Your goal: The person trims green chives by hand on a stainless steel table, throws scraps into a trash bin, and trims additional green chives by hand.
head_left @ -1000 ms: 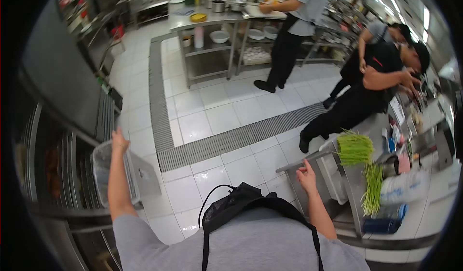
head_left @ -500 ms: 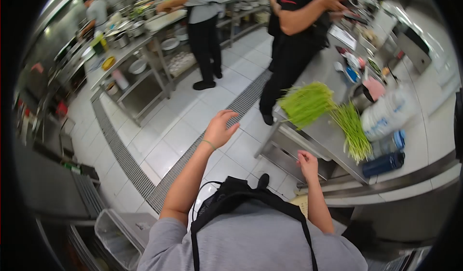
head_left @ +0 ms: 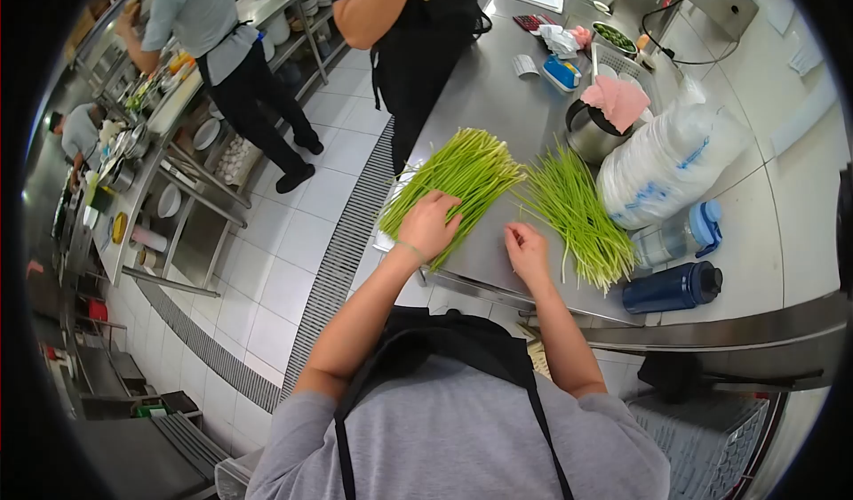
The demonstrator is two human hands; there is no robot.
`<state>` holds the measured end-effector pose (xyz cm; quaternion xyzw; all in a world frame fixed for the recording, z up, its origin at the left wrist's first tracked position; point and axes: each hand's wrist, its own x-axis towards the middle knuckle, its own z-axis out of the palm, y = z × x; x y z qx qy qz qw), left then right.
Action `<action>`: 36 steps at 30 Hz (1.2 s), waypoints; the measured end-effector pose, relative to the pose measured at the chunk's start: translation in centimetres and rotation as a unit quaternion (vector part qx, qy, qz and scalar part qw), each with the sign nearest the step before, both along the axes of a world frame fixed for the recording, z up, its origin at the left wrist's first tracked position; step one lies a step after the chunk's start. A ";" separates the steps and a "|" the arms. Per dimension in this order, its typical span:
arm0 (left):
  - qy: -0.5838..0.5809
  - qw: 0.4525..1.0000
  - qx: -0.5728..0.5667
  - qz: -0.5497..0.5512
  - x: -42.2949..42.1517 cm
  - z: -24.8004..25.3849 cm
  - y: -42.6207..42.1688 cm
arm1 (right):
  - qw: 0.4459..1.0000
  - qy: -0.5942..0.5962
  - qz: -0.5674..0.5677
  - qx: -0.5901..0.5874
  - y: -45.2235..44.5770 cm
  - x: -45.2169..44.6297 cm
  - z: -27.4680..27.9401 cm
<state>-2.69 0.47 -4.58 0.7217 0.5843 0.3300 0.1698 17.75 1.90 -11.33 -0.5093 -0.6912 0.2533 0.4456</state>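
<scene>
My left hand (head_left: 428,226) rests on the near part of a broad pile of long thin green stalks (head_left: 466,176), its fingers stretched out and its thumb apart. The pile lies on a steel worktable (head_left: 539,196), close to its left edge. Above the table's near side, between the two piles, is my right hand (head_left: 528,253). Its fingers are curled together, and whether anything small is between them is hidden. To its right lies a second, looser bundle of green stalks (head_left: 582,216), apart from the hand.
Beside the bundle stand wrapped white containers (head_left: 666,158), a clear bottle (head_left: 680,233) and a dark blue bottle (head_left: 673,288). A metal pot (head_left: 593,136) holds a pink cloth (head_left: 616,102). A person in black (head_left: 418,38) stands at the table's far left; another in grey (head_left: 209,20) works beyond.
My view has moved closer to the worktable. My left hand has gone from above the floor onto the stalk pile. My right hand is now over the table, still curled.
</scene>
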 end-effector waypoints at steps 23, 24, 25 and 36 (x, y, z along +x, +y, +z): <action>-0.013 0.992 -0.102 0.079 0.6 -2.2 3.7 | 0.998 0.062 0.023 -0.023 1.2 -0.8 -1.0; -0.032 0.993 -0.077 0.085 0.2 -2.2 3.6 | 0.993 0.103 0.015 -0.061 1.5 -0.9 -1.0; -0.031 0.993 -0.080 0.087 -0.3 -2.1 3.3 | 0.985 0.144 0.008 -0.099 1.7 -1.0 -1.1; -0.139 0.982 -0.127 0.030 -0.9 0.5 1.2 | 0.792 0.487 0.097 -0.356 5.0 -3.6 4.3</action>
